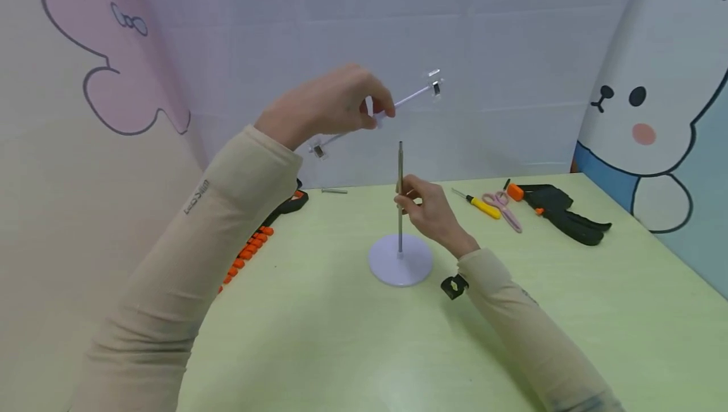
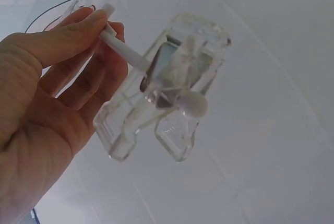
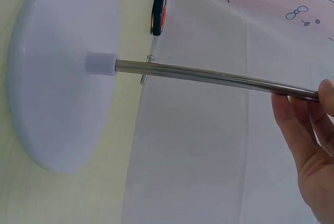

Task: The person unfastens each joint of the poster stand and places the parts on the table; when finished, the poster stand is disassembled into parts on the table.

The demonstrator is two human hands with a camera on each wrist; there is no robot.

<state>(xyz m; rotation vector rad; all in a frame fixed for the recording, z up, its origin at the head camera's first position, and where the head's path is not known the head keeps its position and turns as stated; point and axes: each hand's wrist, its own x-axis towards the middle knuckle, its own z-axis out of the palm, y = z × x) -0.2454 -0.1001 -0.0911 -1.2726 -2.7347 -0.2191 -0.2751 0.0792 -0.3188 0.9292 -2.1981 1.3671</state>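
My left hand pinches a thin white crossbar near its middle, held tilted above the pole's top. A clear plastic clip sits at the bar's raised end and another clear clip at its lower end. In the left wrist view one clear clip looms large beside the thumb and fingers. My right hand pinches a metal pole between thumb and fingers. The pole stands upright in the socket of a round white base on the table. Bar and pole are apart.
On the right lie a yellow-handled screwdriver, pink scissors and a black and orange hand tool. A bolt lies at the back edge. An orange and black object is partly hidden behind the left sleeve.
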